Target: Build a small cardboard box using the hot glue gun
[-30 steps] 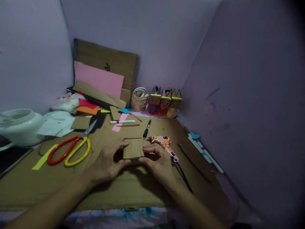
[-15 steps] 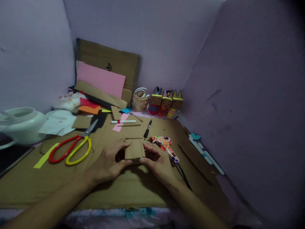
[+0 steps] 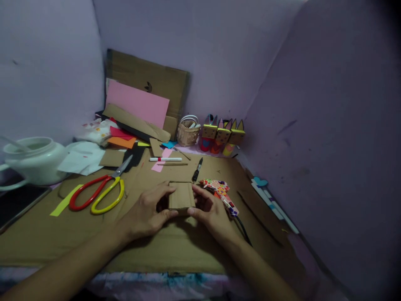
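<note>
A small cardboard box (image 3: 181,195), squarish with a flat top, is held between my two hands near the middle of the work surface. My left hand (image 3: 149,211) grips its left side, thumb at the near corner and fingers toward the far corner. On the opposite side, my right hand (image 3: 209,212) pinches the box in the same way. The underside of the box is hidden. Just right of my right hand lies a glue gun (image 3: 221,190) with a colourful patterned body and a black cord. A black pen (image 3: 197,169) rests beyond the box.
Large scissors (image 3: 103,188) with red and yellow handles lie left. A white pot (image 3: 36,161) and a dark phone-like slab (image 3: 21,205) are farther left. Behind are a white marker (image 3: 165,159), a small basket (image 3: 188,133), animal-eared cups (image 3: 223,133) and pink paper (image 3: 138,102). Cardboard (image 3: 94,251) covers the table.
The whole view has shifted slightly, so everything appears a little farther right. Both hands keep their hold on the cardboard box, with hardly any other movement.
</note>
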